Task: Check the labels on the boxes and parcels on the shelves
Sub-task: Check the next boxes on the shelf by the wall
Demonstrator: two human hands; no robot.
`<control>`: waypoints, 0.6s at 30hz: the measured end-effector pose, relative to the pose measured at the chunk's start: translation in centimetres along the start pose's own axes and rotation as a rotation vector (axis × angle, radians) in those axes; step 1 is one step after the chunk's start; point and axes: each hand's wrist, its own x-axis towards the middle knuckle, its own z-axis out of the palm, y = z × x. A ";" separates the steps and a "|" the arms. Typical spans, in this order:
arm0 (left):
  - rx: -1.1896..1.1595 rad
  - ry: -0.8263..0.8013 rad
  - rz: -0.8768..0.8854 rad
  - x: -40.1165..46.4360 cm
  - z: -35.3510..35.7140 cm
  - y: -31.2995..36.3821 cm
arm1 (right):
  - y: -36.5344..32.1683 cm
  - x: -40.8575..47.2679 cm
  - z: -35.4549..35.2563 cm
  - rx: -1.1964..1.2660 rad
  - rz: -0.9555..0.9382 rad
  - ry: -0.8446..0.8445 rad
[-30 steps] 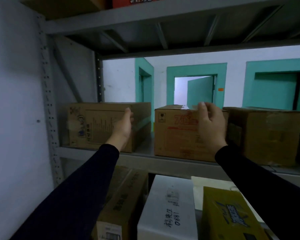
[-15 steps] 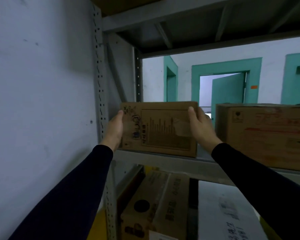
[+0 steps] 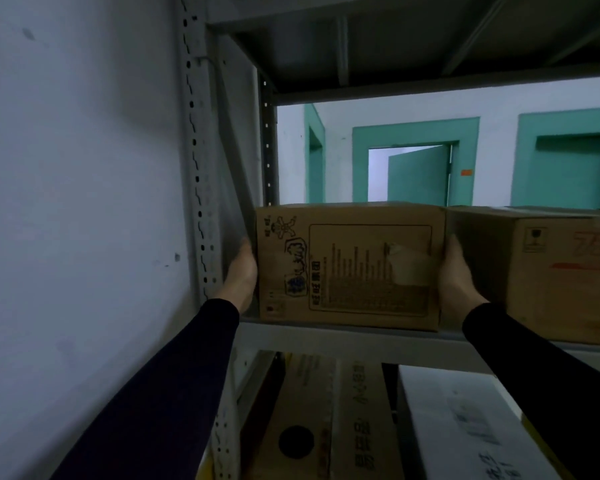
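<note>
Grey metal shelving point(image 3: 343, 337) stands against a pale wall point(image 3: 77, 202) on the left, its perforated upright point(image 3: 201, 202) running from top to bottom. Nearest the camera, two dark sleeves reach forward and up from the lower corners. Below them, on the lower shelf, lie a brown carton point(image 3: 326, 420) with a black round mark and vertical print, and beside it to the right a white box point(image 3: 465, 427) with handwritten marks; both are blurred.

On the middle shelf rests a cardboard box point(image 3: 350, 265), its printed face turned to the camera: a cartoon figure at upper left, blue lettering below it, and a framed panel of text too small to read. A patch of clear tape lies over the panel's right part. The left hand point(image 3: 241, 271) lies flat against the box's left side, between box and upright; the right hand point(image 3: 456, 271) lies against its right side, thumb at the front edge. Fingers of both hands are hidden behind the box, so the grip of each cannot be told.

Just right of it sits a second cardboard box point(image 3: 541, 271) with red print and a small fragile symbol. Farther back, a white wall carries teal door frames point(image 3: 416, 133), one teal door point(image 3: 418, 178) standing ajar.
</note>
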 end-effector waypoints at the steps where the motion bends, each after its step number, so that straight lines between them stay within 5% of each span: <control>1: -0.020 -0.010 -0.009 0.3 0.1 -0.3 | 0.2 0.2 -0.2 0.006 0.001 -0.002; 18: -0.188 -0.111 -0.076 -0.5 0.3 -0.3 | 0.0 -1.2 -1.5 0.088 0.042 -0.130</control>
